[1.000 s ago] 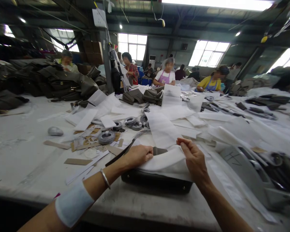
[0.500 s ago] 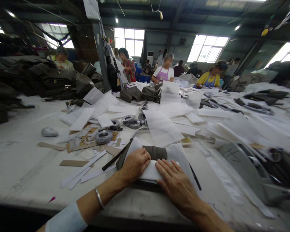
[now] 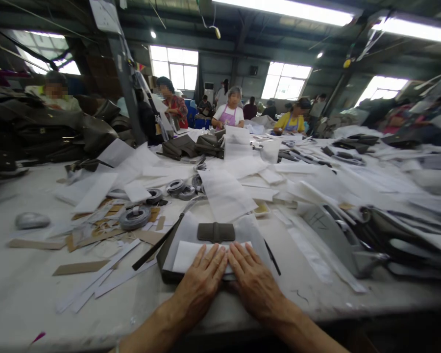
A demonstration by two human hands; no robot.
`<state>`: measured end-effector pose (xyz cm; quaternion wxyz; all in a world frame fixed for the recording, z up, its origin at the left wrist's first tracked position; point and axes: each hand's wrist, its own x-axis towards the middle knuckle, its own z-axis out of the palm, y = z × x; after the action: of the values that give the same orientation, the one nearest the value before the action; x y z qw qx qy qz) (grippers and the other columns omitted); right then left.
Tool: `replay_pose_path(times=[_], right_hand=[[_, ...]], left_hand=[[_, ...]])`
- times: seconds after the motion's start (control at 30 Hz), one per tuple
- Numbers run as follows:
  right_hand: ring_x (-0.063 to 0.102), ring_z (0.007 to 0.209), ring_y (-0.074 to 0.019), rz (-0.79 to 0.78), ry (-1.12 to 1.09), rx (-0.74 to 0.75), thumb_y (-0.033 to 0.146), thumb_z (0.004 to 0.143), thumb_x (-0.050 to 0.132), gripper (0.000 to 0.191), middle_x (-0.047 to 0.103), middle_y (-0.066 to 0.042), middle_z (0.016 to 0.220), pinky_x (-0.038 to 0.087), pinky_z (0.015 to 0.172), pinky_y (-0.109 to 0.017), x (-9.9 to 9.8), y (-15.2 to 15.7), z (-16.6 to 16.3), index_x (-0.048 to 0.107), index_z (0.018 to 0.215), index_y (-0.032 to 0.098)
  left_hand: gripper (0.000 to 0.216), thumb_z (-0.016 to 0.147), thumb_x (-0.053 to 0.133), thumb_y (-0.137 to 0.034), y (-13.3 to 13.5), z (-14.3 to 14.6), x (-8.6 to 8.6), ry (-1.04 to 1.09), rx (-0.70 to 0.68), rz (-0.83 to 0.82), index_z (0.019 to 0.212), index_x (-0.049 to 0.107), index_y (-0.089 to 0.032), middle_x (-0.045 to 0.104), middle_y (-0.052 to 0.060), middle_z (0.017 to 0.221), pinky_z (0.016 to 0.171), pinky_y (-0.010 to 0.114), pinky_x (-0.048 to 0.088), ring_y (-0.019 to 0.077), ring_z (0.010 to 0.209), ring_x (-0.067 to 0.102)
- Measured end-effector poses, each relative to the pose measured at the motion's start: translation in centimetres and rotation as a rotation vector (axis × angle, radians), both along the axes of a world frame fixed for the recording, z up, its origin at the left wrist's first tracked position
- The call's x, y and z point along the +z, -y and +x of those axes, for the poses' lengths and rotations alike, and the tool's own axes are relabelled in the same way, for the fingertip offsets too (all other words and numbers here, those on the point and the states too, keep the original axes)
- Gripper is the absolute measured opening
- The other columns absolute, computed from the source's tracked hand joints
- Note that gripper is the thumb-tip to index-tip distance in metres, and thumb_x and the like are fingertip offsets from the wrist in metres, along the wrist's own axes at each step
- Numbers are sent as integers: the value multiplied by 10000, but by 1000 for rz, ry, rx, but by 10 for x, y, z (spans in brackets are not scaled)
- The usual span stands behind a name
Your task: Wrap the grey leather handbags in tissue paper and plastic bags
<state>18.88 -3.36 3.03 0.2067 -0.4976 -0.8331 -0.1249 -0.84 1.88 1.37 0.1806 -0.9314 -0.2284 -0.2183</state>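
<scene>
Long white worktable [image 3: 25, 299], scuffed, crowded end to end. Near the front edge, a flat dark grey bag [image 3: 215, 232] under white paper. Just left, a thin black strap [image 3: 158, 242], brown cardboard strips [image 3: 80, 267], rolls of grey tape [image 3: 134, 217], a grey oval lump [image 3: 32, 220]. Farther back, loose white paper sheets [image 3: 226, 196] and folded dark grey bags [image 3: 191, 145].

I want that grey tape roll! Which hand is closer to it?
Left. The grey tape roll lies forward-left of the left hand; the right hand sits farther right, past the left one.

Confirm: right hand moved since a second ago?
Yes. The right hand dropped from beside the grey tab to flat on the white sheet, toward the person.
</scene>
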Motion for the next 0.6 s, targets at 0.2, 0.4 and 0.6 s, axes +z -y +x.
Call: replay_pose_path(times=[0.2,0.4,0.6], right_hand=[[524,1305,-258,-76,-140,7,193,911,548,407,619,-127,1349,376,1156,-436,14,9,8,563,1312,125],[628,1140,-215,22,-372,-131,214,950,537,220,715,-72,1148,452,1062,-419,30,52,75,671,1125,222],[684,785,-233,-130,-748,-990,434,820,657,225,749,-36,846,515,729,-328,2,152,220,748,828,229]], left_hand=[[430,967,305,-110,-8,12,-1,25,3,-3,1288,589,-152,652,124,1257,1090,511,358,290,1263,539],[548,924,329,-67,-8,10,-14,107,10,24,1438,467,-196,580,116,1378,1128,490,313,299,1344,471],[505,933,329,-84,-7,23,-5,63,40,63,1388,529,-171,573,115,1396,1048,495,396,335,1293,513]])
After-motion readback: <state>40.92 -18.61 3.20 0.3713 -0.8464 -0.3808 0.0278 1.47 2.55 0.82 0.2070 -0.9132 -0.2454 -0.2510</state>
